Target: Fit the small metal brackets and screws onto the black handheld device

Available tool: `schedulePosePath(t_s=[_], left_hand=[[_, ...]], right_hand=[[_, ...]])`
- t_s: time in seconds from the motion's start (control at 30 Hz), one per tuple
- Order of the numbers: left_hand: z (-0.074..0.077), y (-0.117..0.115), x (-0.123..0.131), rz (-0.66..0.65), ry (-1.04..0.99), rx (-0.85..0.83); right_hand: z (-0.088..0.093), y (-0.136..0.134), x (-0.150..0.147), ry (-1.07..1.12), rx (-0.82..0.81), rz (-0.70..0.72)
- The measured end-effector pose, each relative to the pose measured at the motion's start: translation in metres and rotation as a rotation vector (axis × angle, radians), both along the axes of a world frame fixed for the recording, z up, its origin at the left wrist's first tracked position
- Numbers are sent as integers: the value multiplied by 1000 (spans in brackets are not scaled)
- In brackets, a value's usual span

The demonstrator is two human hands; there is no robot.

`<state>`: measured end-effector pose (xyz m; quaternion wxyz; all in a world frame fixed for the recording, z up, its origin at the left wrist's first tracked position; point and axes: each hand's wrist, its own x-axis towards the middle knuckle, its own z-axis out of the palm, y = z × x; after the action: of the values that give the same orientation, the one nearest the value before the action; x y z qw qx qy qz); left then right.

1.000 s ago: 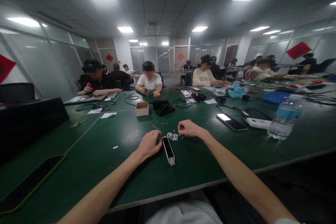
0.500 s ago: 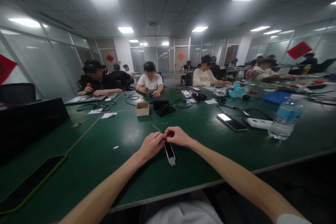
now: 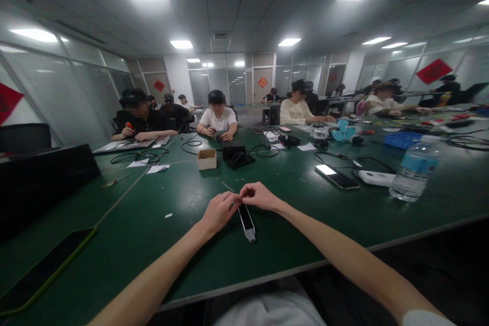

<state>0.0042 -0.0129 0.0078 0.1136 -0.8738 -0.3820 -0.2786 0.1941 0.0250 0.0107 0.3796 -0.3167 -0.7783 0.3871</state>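
Observation:
A slim black device with a white rim (image 3: 247,221) lies on the green table (image 3: 160,198), pointing away from me. My left hand (image 3: 217,212) rests at its far end, fingertips gripping that end. My right hand (image 3: 262,196) comes in from the right with fingers pinched shut. Its fingertips meet my left fingertips just above the device's far end. Anything between the pinched fingers is too small to see. The small white parts that lay by the device are hidden under my right hand.
A lit phone (image 3: 337,175), a white oblong gadget (image 3: 376,178) and a water bottle (image 3: 414,169) lie to the right. A cardboard box (image 3: 207,159) and a black stand (image 3: 237,155) sit ahead. A dark tablet (image 3: 42,270) is near left. Several people work at the far side.
My right hand moved left from the small white parts to the device's far end, where it now meets my left fingertips. My left hand shifted slightly toward it. The device stayed put.

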Motion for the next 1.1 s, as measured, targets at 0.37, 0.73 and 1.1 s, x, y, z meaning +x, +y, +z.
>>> schedulePosePath(t_s=[0.37, 0.73, 1.1], left_hand=[[-1, 2, -2, 23, -23, -21], [-3, 3, -1, 31, -62, -17], [-3, 2, -1, 39, -102, -100]], right_hand=[[-1, 3, 4, -26, -48, 31], [-2, 3, 2, -27, -14, -3], [3, -1, 2, -10, -32, 15]])
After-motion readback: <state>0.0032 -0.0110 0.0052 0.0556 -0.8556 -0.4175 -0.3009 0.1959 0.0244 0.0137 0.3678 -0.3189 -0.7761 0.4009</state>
